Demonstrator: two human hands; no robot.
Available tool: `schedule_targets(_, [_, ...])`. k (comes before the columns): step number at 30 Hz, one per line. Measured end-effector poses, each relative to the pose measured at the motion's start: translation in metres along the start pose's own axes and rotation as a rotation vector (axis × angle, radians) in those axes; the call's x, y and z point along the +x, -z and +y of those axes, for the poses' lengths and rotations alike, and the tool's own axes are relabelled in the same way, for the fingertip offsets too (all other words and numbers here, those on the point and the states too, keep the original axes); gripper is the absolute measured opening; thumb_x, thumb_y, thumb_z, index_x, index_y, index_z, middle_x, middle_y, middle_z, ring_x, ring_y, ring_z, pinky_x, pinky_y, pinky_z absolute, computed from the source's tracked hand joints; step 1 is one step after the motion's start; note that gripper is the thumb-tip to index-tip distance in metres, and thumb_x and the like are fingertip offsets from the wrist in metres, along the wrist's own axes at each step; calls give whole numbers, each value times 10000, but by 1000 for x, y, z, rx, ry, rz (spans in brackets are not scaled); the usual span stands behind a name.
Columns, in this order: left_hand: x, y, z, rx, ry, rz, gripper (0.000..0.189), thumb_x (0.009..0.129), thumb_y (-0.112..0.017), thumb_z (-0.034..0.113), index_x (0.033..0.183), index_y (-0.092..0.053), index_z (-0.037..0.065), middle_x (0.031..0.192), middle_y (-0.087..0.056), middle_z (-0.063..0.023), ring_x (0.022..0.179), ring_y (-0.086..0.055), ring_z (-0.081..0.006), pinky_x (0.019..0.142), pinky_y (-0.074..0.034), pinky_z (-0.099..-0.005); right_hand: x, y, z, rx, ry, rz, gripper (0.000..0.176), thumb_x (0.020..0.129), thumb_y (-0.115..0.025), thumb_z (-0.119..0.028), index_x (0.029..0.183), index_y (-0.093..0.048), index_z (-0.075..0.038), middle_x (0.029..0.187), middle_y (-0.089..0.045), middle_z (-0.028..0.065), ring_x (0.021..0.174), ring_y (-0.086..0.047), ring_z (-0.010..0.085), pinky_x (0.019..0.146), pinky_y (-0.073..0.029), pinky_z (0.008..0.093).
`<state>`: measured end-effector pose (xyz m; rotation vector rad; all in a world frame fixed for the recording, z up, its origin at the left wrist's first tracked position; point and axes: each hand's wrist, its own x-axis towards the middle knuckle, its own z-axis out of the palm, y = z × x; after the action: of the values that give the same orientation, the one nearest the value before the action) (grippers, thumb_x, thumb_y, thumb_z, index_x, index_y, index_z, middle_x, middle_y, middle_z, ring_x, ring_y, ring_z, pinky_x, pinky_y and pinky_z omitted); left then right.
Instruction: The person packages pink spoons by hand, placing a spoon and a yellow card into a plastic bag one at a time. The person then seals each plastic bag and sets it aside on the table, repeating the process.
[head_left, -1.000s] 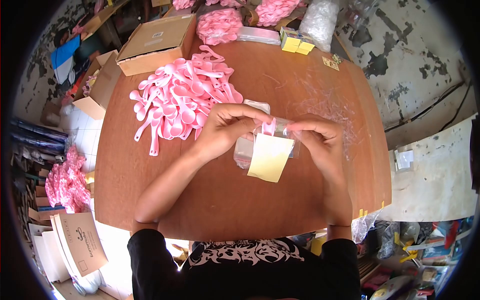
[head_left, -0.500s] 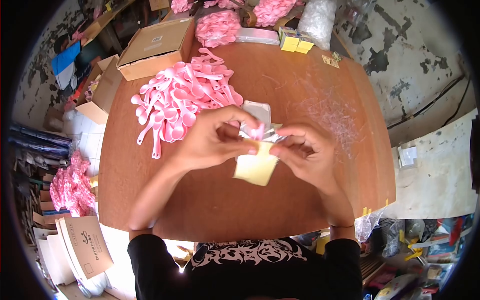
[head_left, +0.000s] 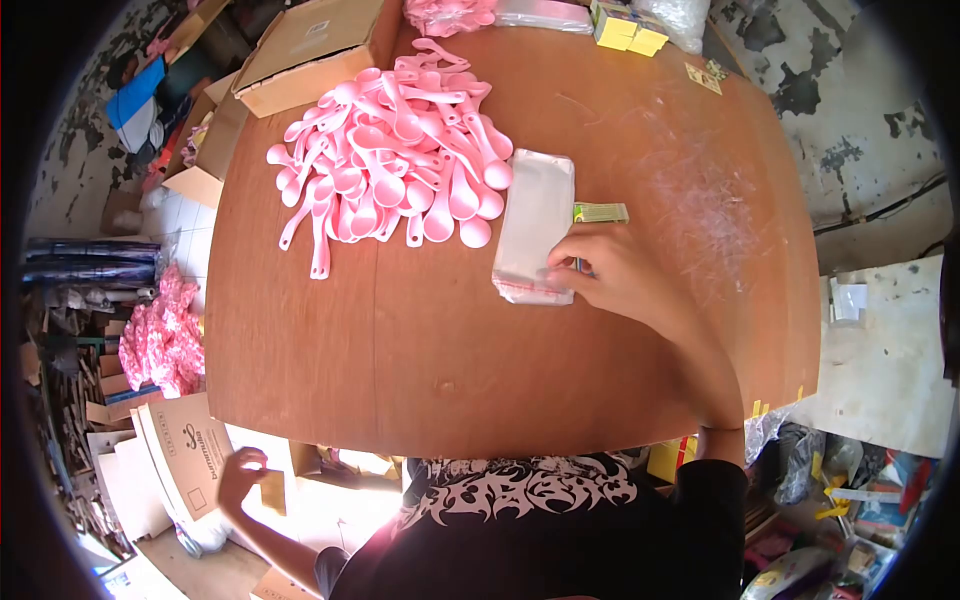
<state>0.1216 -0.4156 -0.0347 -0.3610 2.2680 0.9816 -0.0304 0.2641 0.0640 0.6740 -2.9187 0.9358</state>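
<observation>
My right hand (head_left: 610,272) reaches across the round wooden table (head_left: 430,350). Its fingertips pinch the near right edge of a stack of clear plastic bags (head_left: 535,220). A large pile of pink plastic spoons (head_left: 395,150) lies just left of the stack, touching it. A small green and yellow label (head_left: 600,212) sticks out from the stack's right side. My left hand (head_left: 243,472) hangs low beside my body, below the table's near left edge. It holds a yellowish packet (head_left: 272,492) over the floor.
An open cardboard box (head_left: 305,50) stands at the table's far left. Yellow blocks (head_left: 630,30) and bagged pink spoons (head_left: 450,12) sit at the far edge. Flat cartons (head_left: 185,455) and a pink bundle (head_left: 160,340) lie on the floor at left.
Both hands were together at the table's middle, holding a bag with a spoon and a yellow card. The left hand has since dropped below the table with the packet. The right hand moved onto the bag stack.
</observation>
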Motion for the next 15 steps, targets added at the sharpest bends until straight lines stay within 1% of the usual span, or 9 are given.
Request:
schedule_targets(1, [3,-19,-7,37,103,-44,298,810,-712,0,1094,-624,23,1047,-671,-92,1053,-642,-190,903,-531,-363,2,-7,2,-32,-30,-43,101,800,-722,-130,852,-715,-44,820,-695,90,708,-659,238,641,-504,341])
schedule_targets(2, [6,-25,-19,36,107,-42,298,810,-712,0,1094,-624,23,1047,-671,-92,1053,-642,-190,903,-531,-363,5,-12,3,-65,-61,-84,120,791,-726,-158,849,-721,-53,827,-696,86,713,-656,248,647,-499,357])
schedule_targets(5, [19,-24,-66,250,228,388,344,868,-703,125,1179,-606,14,1116,-665,-147,1061,-647,-258,948,-507,-378,13,-17,4,-79,-134,-148,123,777,-727,-201,799,-726,-81,828,-692,60,743,-652,265,666,-498,392])
schedule_targets(8, [-11,0,12,512,279,910,469,921,-666,300,1280,-570,13,1221,-632,-207,1112,-623,-338,1003,-469,-408,14,-21,15,-123,-35,-107,115,799,-695,-165,825,-721,-57,804,-671,77,736,-644,272,663,-490,380])
schedule_targets(9, [-17,20,42,484,57,1131,487,931,-653,321,1297,-564,12,1247,-627,-186,1139,-616,-310,989,-478,-414,14,-21,15,-126,-33,-107,115,799,-695,-165,825,-721,-57,804,-671,77,736,-644,272,663,-490,380])
schedule_targets(11, [-30,22,143,45,-152,1320,459,944,-637,298,1278,-571,-10,1248,-630,-173,1152,-613,-284,983,-483,-406,14,-18,13,-99,0,-77,107,814,-676,-146,828,-716,-48,817,-667,80,760,-641,281,685,-494,386])
schedule_targets(12, [-26,18,185,62,-335,1316,428,950,-622,272,1268,-576,-12,1228,-639,-166,1144,-617,-275,981,-485,-402,14,-17,12,-103,6,-78,107,814,-676,-146,828,-716,-48,817,-667,80,760,-641,281,685,-494,386])
schedule_targets(13, [-19,12,222,81,-519,1306,398,957,-606,245,1258,-582,-14,1208,-648,-158,1137,-622,-267,978,-488,-399,14,-14,9,-118,26,-65,102,820,-665,-131,834,-712,-41,836,-668,81,782,-640,284,698,-497,390])
schedule_targets(15, [-13,-27,312,181,-879,879,278,909,-556,59,1166,-621,-24,1171,-656,-144,1105,-623,-267,964,-475,-382,14,-9,3,-135,47,-52,98,827,-655,-115,841,-709,-35,856,-669,82,804,-639,286,711,-499,393])
